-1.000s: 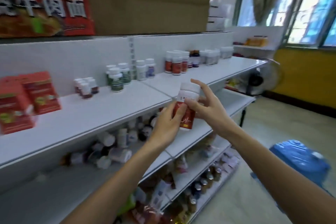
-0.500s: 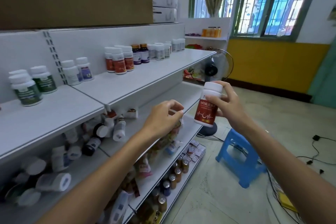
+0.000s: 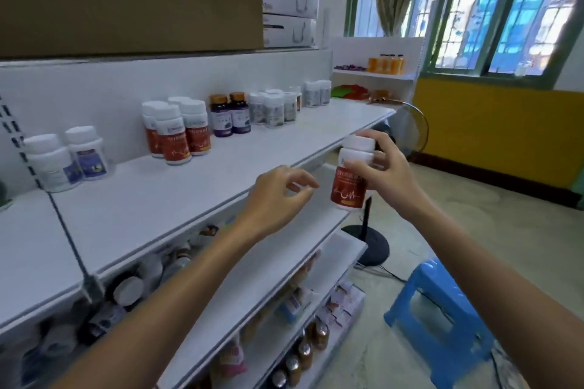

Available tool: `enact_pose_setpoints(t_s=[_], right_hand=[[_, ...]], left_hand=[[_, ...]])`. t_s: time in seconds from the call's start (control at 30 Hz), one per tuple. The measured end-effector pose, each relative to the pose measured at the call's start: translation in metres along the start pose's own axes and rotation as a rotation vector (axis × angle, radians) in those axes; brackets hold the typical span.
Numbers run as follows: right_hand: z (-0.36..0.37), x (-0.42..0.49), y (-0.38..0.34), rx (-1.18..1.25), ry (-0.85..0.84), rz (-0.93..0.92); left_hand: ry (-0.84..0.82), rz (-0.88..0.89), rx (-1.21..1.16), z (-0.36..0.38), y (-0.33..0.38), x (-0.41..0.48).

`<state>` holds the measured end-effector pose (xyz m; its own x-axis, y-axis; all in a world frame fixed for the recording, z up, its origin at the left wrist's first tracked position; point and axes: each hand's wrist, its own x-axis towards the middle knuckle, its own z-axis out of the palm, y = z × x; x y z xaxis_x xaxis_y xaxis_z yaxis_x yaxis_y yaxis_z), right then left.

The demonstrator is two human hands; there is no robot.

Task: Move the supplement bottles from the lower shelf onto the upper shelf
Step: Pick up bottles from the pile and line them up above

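Small shop: white display shelving (image 3: 177, 199), rows of supplement bottles (image 3: 177, 133), stacked cartons (image 3: 289, 17)

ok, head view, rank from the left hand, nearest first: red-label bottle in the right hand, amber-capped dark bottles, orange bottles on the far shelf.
From the left hand:
1. red-label bottle, just to its right, in the right hand.
2. amber-capped dark bottles, back of the upper shelf.
3. orange bottles, on the far shelf.

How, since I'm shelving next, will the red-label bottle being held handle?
Probably light: the right hand's fingers carry the red-label bottle. Likely stiff, undented in that grip. It should stand like the matching bottles on the upper shelf, but might roll if tipped.
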<state>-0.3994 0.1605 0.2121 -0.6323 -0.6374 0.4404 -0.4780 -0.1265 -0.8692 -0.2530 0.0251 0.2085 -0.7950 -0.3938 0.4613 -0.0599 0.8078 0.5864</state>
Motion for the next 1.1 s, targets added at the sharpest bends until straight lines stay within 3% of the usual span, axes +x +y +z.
enact_pose_setpoints(t_s=[0.27,0.47,0.67,0.9,1.1], right_hand=[[0.053,0.098,-0.007,0.118,-0.331,-0.143],[0.137,0.154,0.001,0.199,-0.55,-0.322],[0.203,0.179,0.019,0.178,-0.812,-0.425],[0.225,0.193,0.03,0.176,-0.8,-0.526],[0.233,0.191,0.031,0.138,-0.742,-0.543]], left_hand=[[0.027,-0.114,0.114,-0.041,-0.046,0.021],[0.272,-0.321,0.315,-0.065,-0.086,0.003],[0.218,-0.504,0.52,-0.061,-0.098,0.0],[0.162,-0.636,0.654,-0.053,-0.088,0.002],[0.385,-0.792,0.673,-0.04,-0.079,0.004]])
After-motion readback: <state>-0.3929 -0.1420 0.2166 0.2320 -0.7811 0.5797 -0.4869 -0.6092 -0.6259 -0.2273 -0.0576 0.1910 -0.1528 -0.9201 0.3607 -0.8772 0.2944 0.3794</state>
